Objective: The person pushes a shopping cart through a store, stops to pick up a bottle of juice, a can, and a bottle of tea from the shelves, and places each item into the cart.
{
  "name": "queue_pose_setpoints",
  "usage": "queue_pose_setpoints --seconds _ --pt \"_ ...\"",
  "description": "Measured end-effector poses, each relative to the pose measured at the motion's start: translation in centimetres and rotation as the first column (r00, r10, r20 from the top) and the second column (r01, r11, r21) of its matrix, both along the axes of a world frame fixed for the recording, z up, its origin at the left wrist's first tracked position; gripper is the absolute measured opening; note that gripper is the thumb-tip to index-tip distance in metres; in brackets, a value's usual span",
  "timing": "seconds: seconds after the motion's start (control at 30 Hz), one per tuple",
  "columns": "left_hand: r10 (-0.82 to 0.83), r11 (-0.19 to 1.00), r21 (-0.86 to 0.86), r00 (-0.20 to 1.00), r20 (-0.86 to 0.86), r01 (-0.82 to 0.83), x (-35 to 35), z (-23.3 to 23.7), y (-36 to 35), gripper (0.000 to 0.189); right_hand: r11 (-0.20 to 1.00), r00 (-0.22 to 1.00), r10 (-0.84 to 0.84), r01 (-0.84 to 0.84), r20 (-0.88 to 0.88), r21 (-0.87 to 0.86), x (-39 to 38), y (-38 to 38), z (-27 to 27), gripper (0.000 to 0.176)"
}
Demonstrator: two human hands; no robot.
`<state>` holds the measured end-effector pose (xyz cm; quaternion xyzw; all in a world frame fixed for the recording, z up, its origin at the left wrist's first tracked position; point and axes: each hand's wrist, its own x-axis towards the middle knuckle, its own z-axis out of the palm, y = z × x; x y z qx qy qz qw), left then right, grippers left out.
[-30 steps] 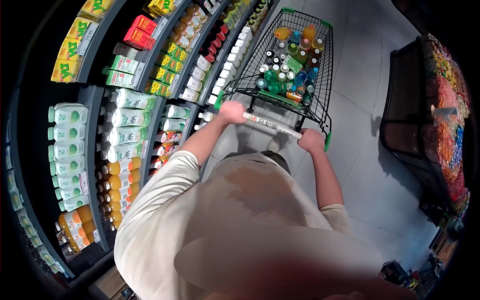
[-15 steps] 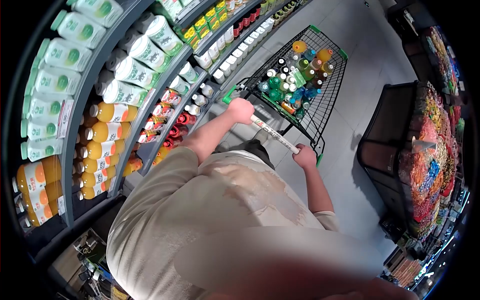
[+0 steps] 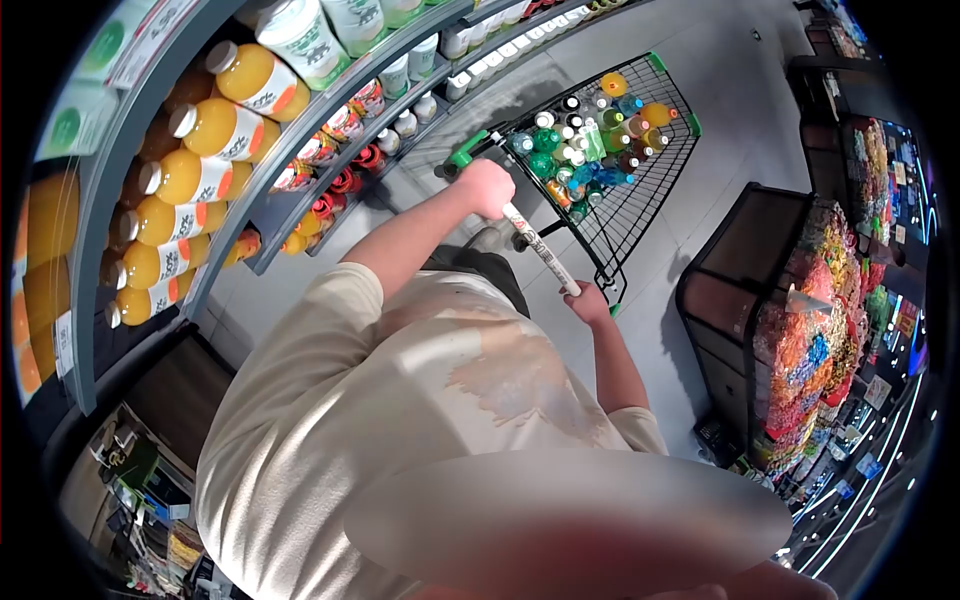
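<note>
As left hand point(image 3: 486, 188) grips handle point(image 3: 541, 248), right hand point(image 3: 587, 302) too, cart point(image 3: 632, 217) ahead.

The single head view looks from just above the person's own body, steeply down and forward, with the shirt point(image 3: 430, 400) nearest and large across the lower middle; the left hand point(image 3: 487, 188), the right hand point(image 3: 588, 300) and the cart handle point(image 3: 542, 248) lie farther out, the cart point(image 3: 640, 240) beyond them. The wide lens bends the shelves point(image 3: 105, 190) at picture left and darkens the corners; a blurred oval point(image 3: 570, 520) covers the bottom.
</note>
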<state>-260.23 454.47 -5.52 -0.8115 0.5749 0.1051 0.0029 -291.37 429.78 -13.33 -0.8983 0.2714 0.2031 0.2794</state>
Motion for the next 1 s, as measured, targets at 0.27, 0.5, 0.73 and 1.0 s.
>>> queue_pose_setpoints --seconds 0.27,0.5,0.73,1.0 --pt "0.045 0.999 0.019 0.999 0.001 -0.045 -4.3 0.2 5.8 0.018 0.991 0.996 0.083 -0.078 -0.039 0.106 -3.4 4.6 -2.1 0.031" --pt "0.024 0.999 0.042 0.997 0.077 -0.027 -7.5 -1.7 10.0 0.024 0.991 0.992 0.126 -0.126 0.008 0.048 -6.6 10.3 -1.3 0.032" --pt "0.042 0.990 0.126 0.992 0.122 -0.058 -10.2 -2.2 13.8 0.029 0.993 0.996 0.073 -0.067 0.059 -0.095 -9.5 16.1 -0.1 0.030" --pt "0.074 0.916 0.395 0.997 0.019 -0.076 -13.6 -1.1 16.0 0.041 0.996 0.989 0.068 -0.060 0.128 -0.067 -13.0 19.5 0.3 0.033"
